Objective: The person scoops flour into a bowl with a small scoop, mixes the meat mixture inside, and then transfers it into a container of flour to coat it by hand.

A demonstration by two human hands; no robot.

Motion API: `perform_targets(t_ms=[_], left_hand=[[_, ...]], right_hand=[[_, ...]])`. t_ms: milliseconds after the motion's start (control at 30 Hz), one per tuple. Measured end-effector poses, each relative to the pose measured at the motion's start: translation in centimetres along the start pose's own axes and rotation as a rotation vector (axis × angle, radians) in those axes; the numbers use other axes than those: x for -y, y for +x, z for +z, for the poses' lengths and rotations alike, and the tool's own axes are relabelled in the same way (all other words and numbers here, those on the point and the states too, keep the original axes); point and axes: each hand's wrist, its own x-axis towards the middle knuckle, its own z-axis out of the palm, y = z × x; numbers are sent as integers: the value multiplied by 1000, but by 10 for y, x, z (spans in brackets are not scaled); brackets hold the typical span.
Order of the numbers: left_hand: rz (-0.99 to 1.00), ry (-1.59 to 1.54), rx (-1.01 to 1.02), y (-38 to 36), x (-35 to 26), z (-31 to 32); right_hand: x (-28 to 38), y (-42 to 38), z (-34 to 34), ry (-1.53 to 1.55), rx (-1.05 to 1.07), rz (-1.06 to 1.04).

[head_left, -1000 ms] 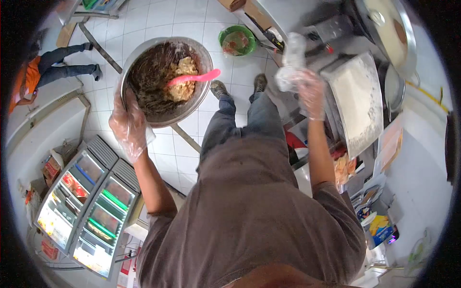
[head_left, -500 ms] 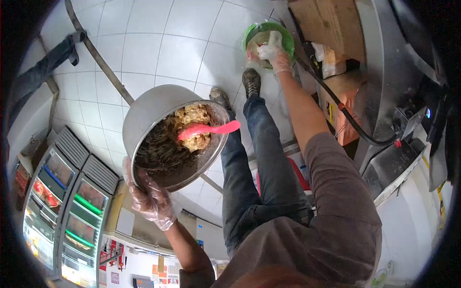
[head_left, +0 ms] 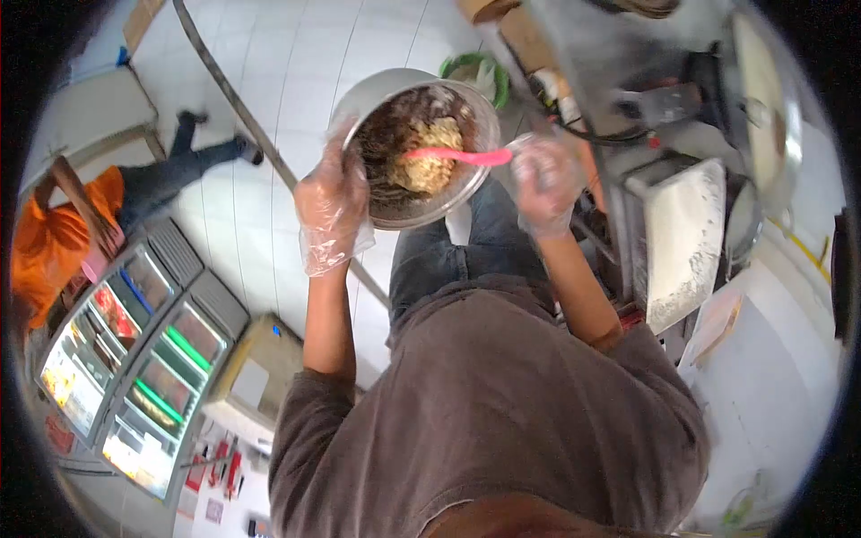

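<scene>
White floor tiles [head_left: 269,99] spread beneath a working kitchen, where a person in a dark brown short-sleeved shirt [head_left: 502,394] and blue jeans [head_left: 457,260] holds a deep silver metal bowl [head_left: 480,202] in front of the legs. The left hand [head_left: 332,206], in a clear plastic glove, has its grip closed on the bowl's left rim, the mouth tilted toward the camera. Inside, a lumpy golden-tan mixture [head_left: 435,170] rests against a dark, streaked coating [head_left: 381,157], with a pink plastic utensil [head_left: 466,157] lying across it, its handle reaching over the right rim. The gloved right hand [head_left: 545,184], blurred, is beside the handle's end, fingers curled; whether its grip is closed on anything cannot be told.

Beyond the bowl, a round green basin [head_left: 502,85] sits on the floor. At right lies a pale, powder-covered tray [head_left: 686,242]; at left, a person in an orange top [head_left: 67,233] is near lit glass-fronted display cases [head_left: 166,386].
</scene>
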Motion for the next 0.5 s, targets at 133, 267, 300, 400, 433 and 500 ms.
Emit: perform_targets(t_ms=[133,267,300,400,433,500], left_hand=[[256,-12,-21,33,-66,-62],[593,-69,-87,68,-89,-99],[669,-84,-95,77,-92,-112],[879,-162,-64,101,-109,-133],[937,-171,-36,108,-118,-145],[1060,-159,-10,128,-114,-146]], right_hand=[[87,49,-41,-543,450,-225],[113,53,-61,-769,343,-229],[132,61,-67,-753,350,-209],[155,57,-74,-826,-45,-340],[171,61,-79,-848,-86,-305],[212,72,-73,-844,86,8]])
